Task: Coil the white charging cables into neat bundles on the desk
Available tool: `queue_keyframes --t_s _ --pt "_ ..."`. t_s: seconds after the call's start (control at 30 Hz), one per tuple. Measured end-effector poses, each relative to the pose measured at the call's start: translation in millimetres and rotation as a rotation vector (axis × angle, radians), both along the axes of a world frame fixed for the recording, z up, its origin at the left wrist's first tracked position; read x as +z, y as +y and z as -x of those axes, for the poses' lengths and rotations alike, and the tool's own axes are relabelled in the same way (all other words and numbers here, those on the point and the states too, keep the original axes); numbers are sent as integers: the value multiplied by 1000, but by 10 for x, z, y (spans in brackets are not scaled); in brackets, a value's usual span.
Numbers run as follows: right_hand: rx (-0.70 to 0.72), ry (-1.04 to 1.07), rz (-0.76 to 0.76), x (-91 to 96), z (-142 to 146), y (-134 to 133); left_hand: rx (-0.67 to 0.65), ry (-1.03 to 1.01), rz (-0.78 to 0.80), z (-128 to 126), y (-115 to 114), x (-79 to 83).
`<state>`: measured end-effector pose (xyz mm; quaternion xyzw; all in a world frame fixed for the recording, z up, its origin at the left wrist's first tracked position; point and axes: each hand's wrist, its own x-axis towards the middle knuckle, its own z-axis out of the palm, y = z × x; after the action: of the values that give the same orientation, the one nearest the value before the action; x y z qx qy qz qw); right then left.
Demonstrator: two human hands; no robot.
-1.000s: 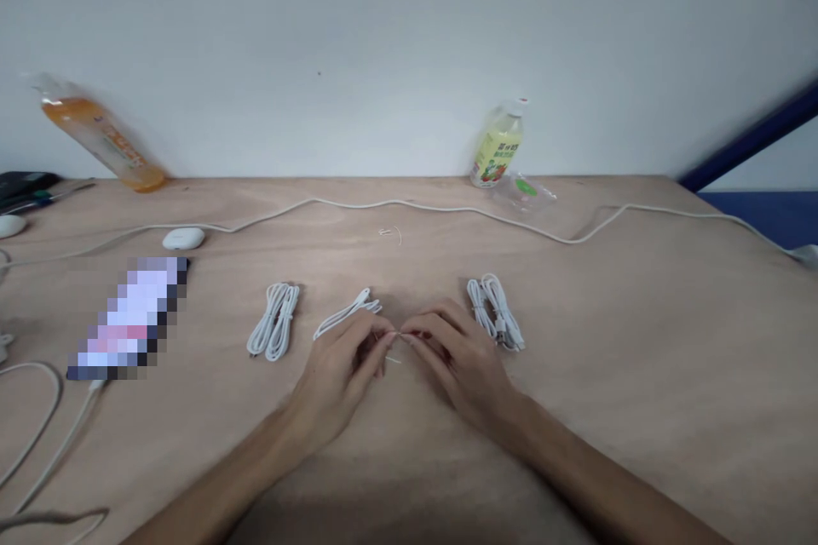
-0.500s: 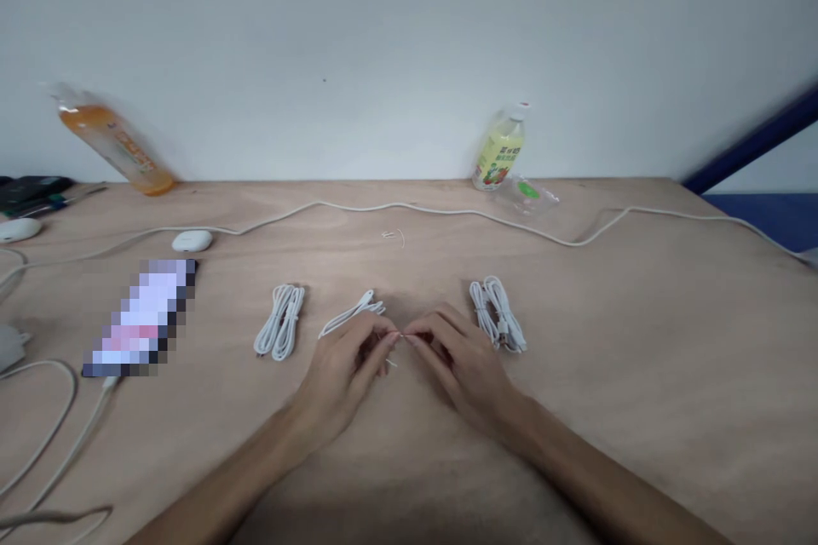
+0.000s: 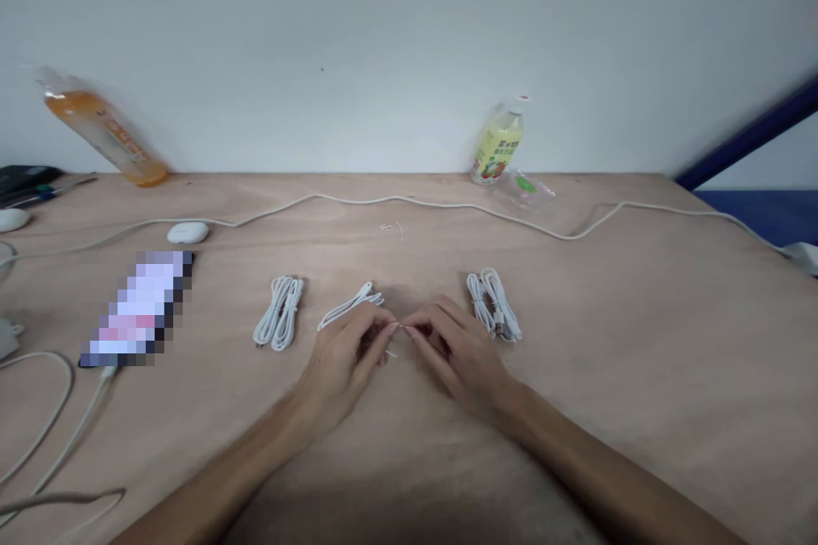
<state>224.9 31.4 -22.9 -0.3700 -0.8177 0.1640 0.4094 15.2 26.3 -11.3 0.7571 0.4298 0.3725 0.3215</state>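
1. Left hand (image 3: 351, 349) and right hand (image 3: 457, 349) pinch a thin strip (image 3: 400, 325) between fingertips; its visible bit runs left-right.
2. A white cable (image 3: 350, 303) slants away rightward, partly hidden by the left hand.
3. Left cable bundle (image 3: 279, 312) and right cable bundle (image 3: 494, 306) flank these.

Tabletop (image 3: 639, 332) matt wood; coiled cables (image 3: 279, 312) smooth plastic; wrapper (image 3: 535, 192) clear, glossy plastic.

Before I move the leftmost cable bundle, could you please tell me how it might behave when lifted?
The bundle will probably flex, since its strands are thin and looped. It should mostly hold together, as they look gathered mid-length. Lying flat, it seems unlikely to roll.
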Motion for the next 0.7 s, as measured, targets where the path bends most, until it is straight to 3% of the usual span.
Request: queue_keyframes --t_s 0.7 --pt "-24 -39 -18 40 3 -26 6 29 -16 -26 10 22"
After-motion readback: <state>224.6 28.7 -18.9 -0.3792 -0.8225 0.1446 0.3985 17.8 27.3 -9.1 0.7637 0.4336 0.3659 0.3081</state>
